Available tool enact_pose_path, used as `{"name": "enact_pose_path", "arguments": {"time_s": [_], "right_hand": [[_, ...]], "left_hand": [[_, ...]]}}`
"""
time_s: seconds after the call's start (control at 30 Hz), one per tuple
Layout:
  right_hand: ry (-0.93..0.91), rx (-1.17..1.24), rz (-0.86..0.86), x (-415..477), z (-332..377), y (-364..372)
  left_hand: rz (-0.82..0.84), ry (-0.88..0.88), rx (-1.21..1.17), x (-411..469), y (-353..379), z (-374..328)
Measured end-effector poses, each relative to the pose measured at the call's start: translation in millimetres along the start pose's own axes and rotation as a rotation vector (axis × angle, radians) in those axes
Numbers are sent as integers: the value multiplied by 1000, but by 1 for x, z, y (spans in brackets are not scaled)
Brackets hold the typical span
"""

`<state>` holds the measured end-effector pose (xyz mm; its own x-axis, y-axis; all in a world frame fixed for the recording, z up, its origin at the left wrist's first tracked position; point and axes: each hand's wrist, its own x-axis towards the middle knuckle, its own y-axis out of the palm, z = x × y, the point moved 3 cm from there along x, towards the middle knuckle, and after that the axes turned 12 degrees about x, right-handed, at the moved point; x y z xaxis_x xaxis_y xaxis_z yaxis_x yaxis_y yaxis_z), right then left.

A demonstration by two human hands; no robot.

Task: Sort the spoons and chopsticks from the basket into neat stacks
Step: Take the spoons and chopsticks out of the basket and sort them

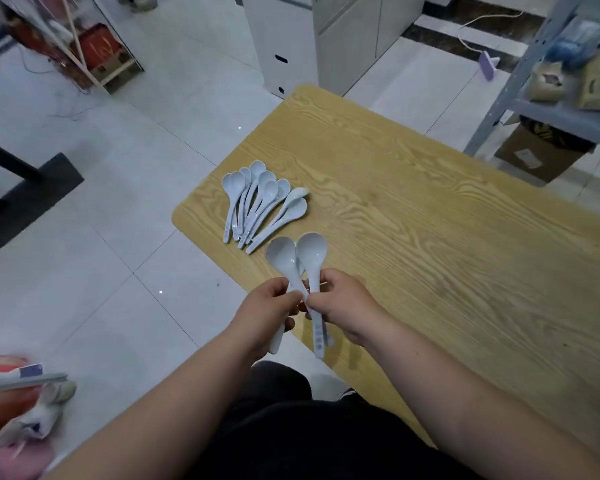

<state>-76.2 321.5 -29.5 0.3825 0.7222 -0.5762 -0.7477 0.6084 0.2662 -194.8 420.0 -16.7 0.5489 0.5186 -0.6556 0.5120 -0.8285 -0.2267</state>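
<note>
Several white spoons (257,206) lie fanned out in a loose pile near the left corner of the wooden table (430,237), bowls pointing away from me. My left hand (267,313) grips the handle of one white spoon (280,252). Beside it, my right hand (343,306) pinches the handle of another white spoon (311,245). The two held spoons cross at their necks just above the table's near edge, bowls up. No basket and no chopsticks on the table are in view.
A metal shelf rack (551,98) with bags and a cardboard box stands at the far right. White cabinets (291,46) stand beyond the table. A black stand base (28,199) sits on the tiled floor at left. Red and pink items lie at bottom left.
</note>
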Motion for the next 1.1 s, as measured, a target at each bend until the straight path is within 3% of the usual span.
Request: {"name": "enact_pose_path", "arguments": {"time_s": [0.27,0.4,0.53,0.63,0.77,0.9,1.1], "right_hand": [[132,383,-199,88,-9,6],[162,409,-461,133,-13,10],[153,378,-796,163,-15,18],[214,261,-934,181,-15,29],[261,75,-983,199,-7,50],[214,-35,-979,219,7,64],[188,-233,-827,246,41,66]], "left_hand": [[-200,5,220,82,-87,-5],[-284,29,331,145,-159,-13],[-242,-27,404,212,-213,-12],[-190,9,579,250,-234,-14],[-71,104,746,282,-233,-21],[0,137,764,303,-213,-37],[99,169,886,325,-192,-68]]}}
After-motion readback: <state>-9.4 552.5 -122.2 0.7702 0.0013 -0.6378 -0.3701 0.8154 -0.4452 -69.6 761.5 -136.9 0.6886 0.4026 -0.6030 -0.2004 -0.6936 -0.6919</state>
